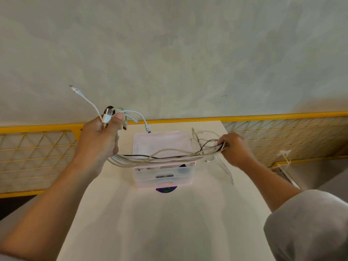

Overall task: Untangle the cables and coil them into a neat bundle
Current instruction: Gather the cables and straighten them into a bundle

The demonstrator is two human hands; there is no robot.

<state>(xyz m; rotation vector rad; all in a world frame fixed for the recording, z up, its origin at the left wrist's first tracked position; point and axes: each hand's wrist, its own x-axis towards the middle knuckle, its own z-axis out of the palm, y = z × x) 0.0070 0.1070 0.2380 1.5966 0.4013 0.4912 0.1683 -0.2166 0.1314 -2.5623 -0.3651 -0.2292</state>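
Filling the upper half of the frame, a pale grey-green wall (pixel 188 53) rises behind a white table (pixel 169 223), which is flanked by a yellow railing (pixel 282 116) with wire-mesh panels. A grey sleeve (pixel 310 223) covers the person's right upper arm. On the table's far end stands a translucent pink box (pixel 146 176). In the air above it, a bundle of mostly white cables (pixel 169 158), with one black strand, stretches between both hands. The left hand (pixel 99 136), raised higher, grips one end with its fingers curled round the bundle and its thumb pressed against the plugs (pixel 107 114), which fan out above the fist. The right hand (pixel 235 147), slightly blurred, holds the other end with fingers curled round it, loose loops spilling beside the knuckles. A small purple disc (pixel 165 190) peeks from under the box's near edge.
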